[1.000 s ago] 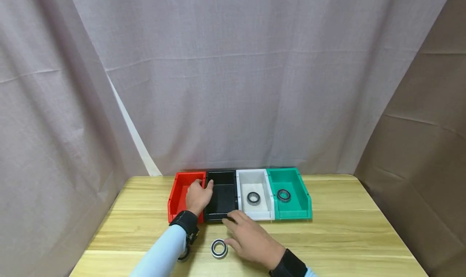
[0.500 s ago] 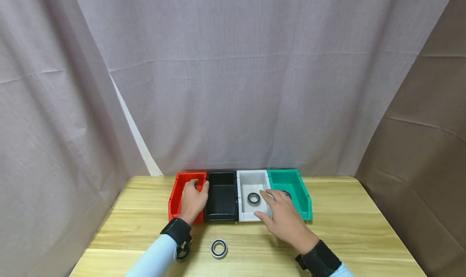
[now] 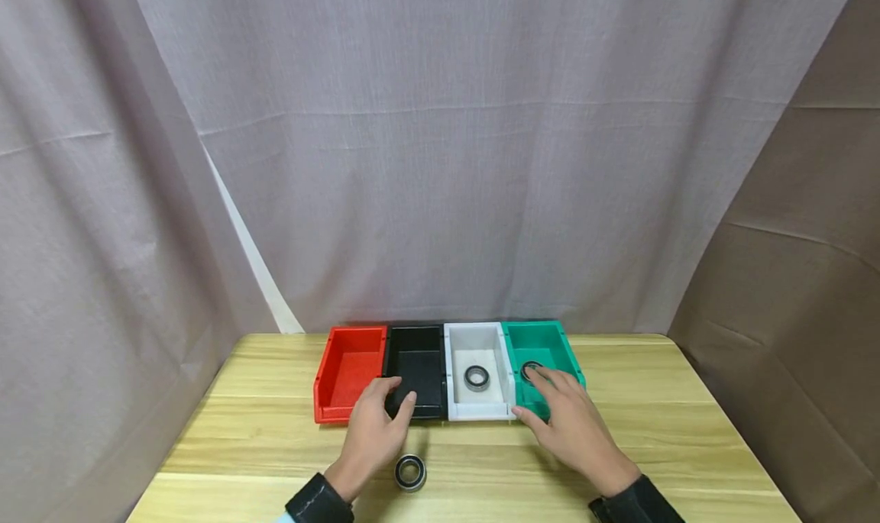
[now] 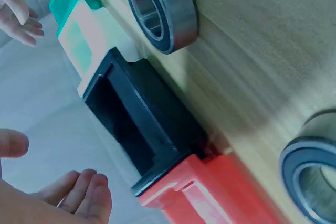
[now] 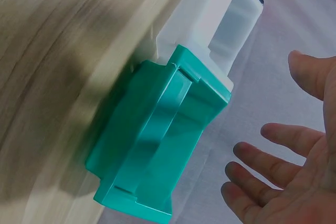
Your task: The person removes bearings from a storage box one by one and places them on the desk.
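Observation:
In the head view my left hand (image 3: 374, 435) hovers over the front of the black bin (image 3: 422, 370), thumb and fingers spread. The left wrist view shows nothing in it. My right hand (image 3: 577, 427) is over the front of the green bin (image 3: 543, 338), its fingertips overlapping a ball bearing (image 3: 525, 372) inside. Loose, apart fingers (image 5: 268, 166) hold nothing in the right wrist view. Another bearing (image 3: 477, 389) lies in the white bin (image 3: 474, 343). On the table, a bearing (image 3: 410, 489) lies beside the left wrist; a further bearing (image 4: 289, 166) shows in the left wrist view.
A red bin (image 3: 352, 359) stands at the left end of the row, side by side with the others. The wooden table (image 3: 653, 431) extends in front and to both sides. A grey curtain (image 3: 440, 202) hangs right behind the bins.
My left hand has drawn back from the red and black bins toward me. The right hand has moved right, from before the black bin, past the white bin, to the green one.

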{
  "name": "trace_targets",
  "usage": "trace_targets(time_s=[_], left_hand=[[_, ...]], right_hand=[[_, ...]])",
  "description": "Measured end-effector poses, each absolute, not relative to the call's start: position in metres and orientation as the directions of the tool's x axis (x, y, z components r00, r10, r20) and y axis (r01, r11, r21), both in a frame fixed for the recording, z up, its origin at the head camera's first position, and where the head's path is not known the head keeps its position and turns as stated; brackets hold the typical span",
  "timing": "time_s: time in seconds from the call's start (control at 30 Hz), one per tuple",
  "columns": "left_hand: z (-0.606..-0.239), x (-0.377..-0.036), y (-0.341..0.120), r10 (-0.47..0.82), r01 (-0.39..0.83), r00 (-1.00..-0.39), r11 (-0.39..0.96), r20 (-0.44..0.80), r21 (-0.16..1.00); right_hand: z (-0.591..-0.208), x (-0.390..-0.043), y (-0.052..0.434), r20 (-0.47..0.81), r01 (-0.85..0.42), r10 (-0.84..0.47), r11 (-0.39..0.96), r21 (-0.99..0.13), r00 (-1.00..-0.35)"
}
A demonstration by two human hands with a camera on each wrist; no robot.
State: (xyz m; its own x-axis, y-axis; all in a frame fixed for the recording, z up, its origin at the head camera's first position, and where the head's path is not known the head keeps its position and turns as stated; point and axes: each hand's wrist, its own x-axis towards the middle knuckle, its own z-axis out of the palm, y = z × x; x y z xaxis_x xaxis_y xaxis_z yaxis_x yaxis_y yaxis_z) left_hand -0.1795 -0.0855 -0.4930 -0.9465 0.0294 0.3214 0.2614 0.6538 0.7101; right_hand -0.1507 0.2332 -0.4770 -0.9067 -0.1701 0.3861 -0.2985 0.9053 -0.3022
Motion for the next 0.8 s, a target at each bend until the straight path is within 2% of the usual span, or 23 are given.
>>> trace_targets(time_s=[0.33,0.8], left_hand=[[-0.486,-0.169,-0.079,0.102,0.301,-0.943,0.661,0.316,0.687],[-0.485,-0.184,-0.052,0.109,0.294,-0.948,0.662,0.3,0.69]], right_hand=[[-0.48,-0.153,0.231,0.385,-0.293,-0.164,0.906,-0.305,-0.908],[-0.484,-0.151,0.23,0.391,-0.293,-0.159,0.904,-0.312,-0.907]])
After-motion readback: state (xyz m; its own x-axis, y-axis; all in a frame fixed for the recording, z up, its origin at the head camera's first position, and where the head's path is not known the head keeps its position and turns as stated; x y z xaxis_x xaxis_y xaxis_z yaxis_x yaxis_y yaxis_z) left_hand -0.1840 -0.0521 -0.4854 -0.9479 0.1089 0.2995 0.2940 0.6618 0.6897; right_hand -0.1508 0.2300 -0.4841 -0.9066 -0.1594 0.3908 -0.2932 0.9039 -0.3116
